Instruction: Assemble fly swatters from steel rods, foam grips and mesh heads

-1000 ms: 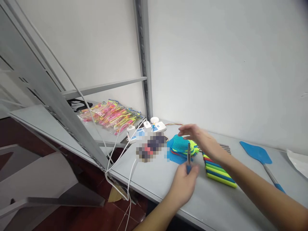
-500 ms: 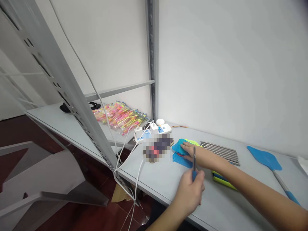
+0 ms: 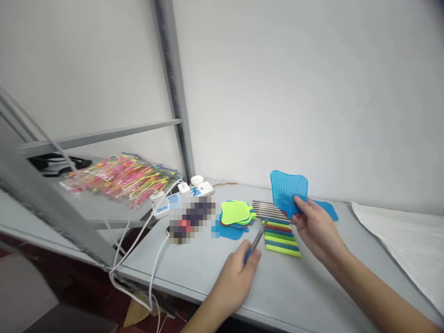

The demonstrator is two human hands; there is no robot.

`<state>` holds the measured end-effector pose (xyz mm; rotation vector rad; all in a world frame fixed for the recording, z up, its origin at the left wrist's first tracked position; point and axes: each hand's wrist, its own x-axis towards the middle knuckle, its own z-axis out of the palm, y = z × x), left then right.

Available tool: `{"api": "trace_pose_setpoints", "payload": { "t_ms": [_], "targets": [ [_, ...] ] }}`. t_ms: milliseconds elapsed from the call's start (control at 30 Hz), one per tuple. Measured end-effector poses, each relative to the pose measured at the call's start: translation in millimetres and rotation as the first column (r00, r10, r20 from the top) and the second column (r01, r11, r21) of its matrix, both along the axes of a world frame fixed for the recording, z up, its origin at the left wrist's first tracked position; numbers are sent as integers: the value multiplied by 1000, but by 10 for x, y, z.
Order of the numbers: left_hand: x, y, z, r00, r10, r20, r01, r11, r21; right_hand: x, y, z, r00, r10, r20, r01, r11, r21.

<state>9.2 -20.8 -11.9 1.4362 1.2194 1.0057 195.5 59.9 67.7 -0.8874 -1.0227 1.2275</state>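
Your left hand (image 3: pixel 236 273): fingers curled round blue grip (image 3: pixel 248 255) of metal rod (image 3: pixel 259 235), bare rod end pointing up, away from you. Your right hand (image 3: pixel 321 226): thumb and fingers pinched on lower end of blue mesh head (image 3: pixel 289 189), mesh raised above table (image 3: pixel 294 286). Rod and head well apart. Between your hands: row of coloured handles (image 3: pixel 280 243). Metal rods (image 3: pixel 265 208) lie behind it. Stack of mesh heads (image 3: pixel 236 212) left of rods, green on top. Blue paddle (image 3: pixel 329 210) behind right hand, partly hidden. White sheet (image 3: pixel 398 240) far right.
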Motion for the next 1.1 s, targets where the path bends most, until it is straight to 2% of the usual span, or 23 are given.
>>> {"api": "trace_pose_setpoints", "payload": {
  "t_ms": [67, 133, 233, 300, 400, 467, 733, 1100],
  "targets": [
    [14, 6, 4, 997, -21, -75, 22, 1000, 5, 63, -59, -110, 976, 9, -218, -40, 990, -137],
    [29, 11, 19, 989, -45, -142, 46, 999, 2, 83, -88, -217, 944, 25, -328, -106, 967, -232],
    [47, 14, 54, 975, -81, -208, 84, 996, 4, 93, -98, -350, 925, -12, -381, -89, 965, -246],
    [58, 14, 73, 969, -96, -228, 97, 995, -6, 107, -109, -417, 944, -21, -330, -47, 979, -197],
    [74, 18, 88, 966, -93, -242, 88, 996, -31, 121, -164, -494, 990, 24, -139, -39, 994, -107],
    [84, 22, 91, 965, -91, -246, 83, 996, -43, 107, -218, -535, 998, 5, -61, -10, 997, -81],
    [112, 34, 103, 959, -95, -268, 96, 995, -11, 14, -345, -554, 982, -173, 75, 178, 982, -69],
    [90, 28, 106, 954, -98, -283, 103, 995, 4, 57, -362, -576, 940, -224, 256, 215, 975, 63]
  ]
}}
